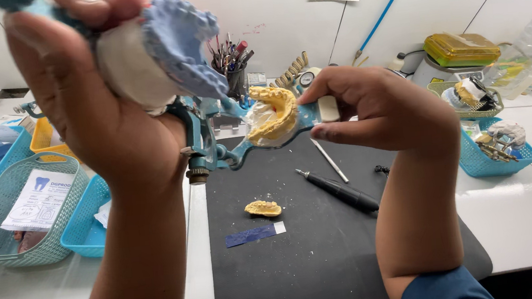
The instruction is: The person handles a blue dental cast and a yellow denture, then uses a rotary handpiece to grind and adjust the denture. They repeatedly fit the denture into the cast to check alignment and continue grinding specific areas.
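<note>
A head-worn camera looks down at a person's two bare hands raised over a dental workbench. The left hand (89, 98) is closed around the upper half of a teal metal articulator (203, 142), which carries a blue-grey dental cast (181, 40) set on a white plaster base, teeth side turned up and toward the viewer. The right hand (373, 110) pinches the tip of the lower arm of the articulator between thumb and fingers, and a yellow stone dental cast (273, 113) sits on that arm on white plaster. The hinge stands swung open, so the two casts are well apart and not biting together.

As a judgement, both casts look already mounted, and the checking of how they meet appears unfinished. A small yellow cast fragment (263, 208) and a strip of blue paper with a white end (255, 234) lie untouched on the mat below, near each other but not touching.

The surface is a black mat (317, 274) on a white bench. A dark handpiece (338, 190) and a thin metal tool (330, 160) lie on the mat near the right forearm. Teal baskets (3, 253) stand at the left, one holding a printed slip. A blue basket (497, 156) with models and a yellow lidded box (461, 48) stand at the right. A cup of tools (231, 62) stands by the white wall, where printed sheets hang.
</note>
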Tool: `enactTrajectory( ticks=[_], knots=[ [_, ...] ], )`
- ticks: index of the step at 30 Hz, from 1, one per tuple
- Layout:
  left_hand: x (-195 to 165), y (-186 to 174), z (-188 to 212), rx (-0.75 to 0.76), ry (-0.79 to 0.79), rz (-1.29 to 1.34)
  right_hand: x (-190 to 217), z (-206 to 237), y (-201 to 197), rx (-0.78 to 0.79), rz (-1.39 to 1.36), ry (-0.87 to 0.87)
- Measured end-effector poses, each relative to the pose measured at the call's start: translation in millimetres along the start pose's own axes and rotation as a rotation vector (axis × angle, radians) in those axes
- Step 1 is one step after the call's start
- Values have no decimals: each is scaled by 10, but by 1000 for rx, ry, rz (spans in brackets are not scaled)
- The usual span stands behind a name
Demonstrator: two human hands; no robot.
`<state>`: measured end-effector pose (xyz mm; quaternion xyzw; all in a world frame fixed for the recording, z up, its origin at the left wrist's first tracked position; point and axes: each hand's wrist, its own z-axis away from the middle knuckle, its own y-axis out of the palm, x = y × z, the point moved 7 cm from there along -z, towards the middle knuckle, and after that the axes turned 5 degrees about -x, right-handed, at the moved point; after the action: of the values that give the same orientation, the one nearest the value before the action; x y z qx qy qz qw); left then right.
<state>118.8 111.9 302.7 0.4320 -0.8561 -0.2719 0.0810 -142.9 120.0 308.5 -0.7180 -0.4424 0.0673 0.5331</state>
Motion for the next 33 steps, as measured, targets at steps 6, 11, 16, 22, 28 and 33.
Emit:
enactTrajectory(
  ticks=[6,11,16,22,28,33],
  knots=[
    [85,243,24,252,-120,-154,299,202,-239,-223,-110,-168],
    [148,497,137,514,-134,-347,489,298,-280,-465,-190,-224],
    [206,554,149,498,-168,-344,516,273,-245,-588,-233,-162],
    [143,550,123,476,-74,-502,414,210,-232,-622,-325,-149],
    [99,511,148,423,-85,-359,439,305,-271,-656,-222,-276],
    [85,465,168,392,-115,-230,471,333,-281,-675,-218,-286]
  ],
)
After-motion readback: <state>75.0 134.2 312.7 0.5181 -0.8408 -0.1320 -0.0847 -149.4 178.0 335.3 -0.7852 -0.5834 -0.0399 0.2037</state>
